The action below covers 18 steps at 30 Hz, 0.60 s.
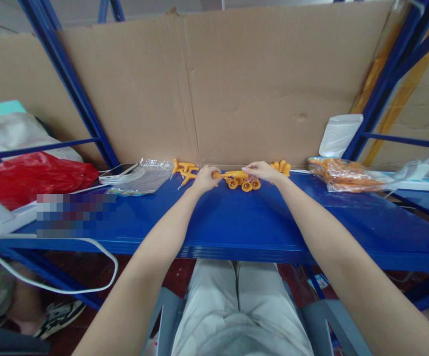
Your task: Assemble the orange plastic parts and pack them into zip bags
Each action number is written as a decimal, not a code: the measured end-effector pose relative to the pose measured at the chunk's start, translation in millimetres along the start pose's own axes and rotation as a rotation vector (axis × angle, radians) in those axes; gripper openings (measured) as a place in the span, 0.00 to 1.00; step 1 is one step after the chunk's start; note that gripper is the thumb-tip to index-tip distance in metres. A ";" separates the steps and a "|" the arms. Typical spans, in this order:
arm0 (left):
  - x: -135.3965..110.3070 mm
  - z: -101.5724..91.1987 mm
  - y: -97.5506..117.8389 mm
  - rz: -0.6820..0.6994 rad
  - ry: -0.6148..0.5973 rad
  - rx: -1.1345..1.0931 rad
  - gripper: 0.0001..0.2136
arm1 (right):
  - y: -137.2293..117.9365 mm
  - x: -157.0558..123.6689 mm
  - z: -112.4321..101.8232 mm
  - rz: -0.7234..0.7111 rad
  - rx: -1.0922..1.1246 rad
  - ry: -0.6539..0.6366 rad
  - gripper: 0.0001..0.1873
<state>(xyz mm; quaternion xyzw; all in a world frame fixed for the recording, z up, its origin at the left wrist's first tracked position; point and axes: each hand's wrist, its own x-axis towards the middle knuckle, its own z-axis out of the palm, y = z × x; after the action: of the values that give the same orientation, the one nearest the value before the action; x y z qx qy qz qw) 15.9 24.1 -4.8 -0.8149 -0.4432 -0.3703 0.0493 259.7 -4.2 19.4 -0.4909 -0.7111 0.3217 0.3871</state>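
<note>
No readable text or labels.

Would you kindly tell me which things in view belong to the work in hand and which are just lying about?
Likely part of the work:
orange cup-ended pieces between the left hand and right hand
orange spiral-tipped pieces
probably the clear bag of orange parts

Apparently just lying about:
red plastic bag
white pouch
white cable
</note>
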 end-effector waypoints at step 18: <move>-1.3 -0.3 11.2 0.016 -0.001 0.035 0.07 | -9.6 -0.4 9.5 0.151 -0.080 0.072 0.31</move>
<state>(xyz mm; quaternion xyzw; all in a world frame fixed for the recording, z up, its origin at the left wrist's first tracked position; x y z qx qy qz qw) 23.9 16.4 -2.7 -0.8176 -0.4433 -0.3614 0.0662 247.2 -8.3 22.6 -0.5695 -0.6699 0.3034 0.3672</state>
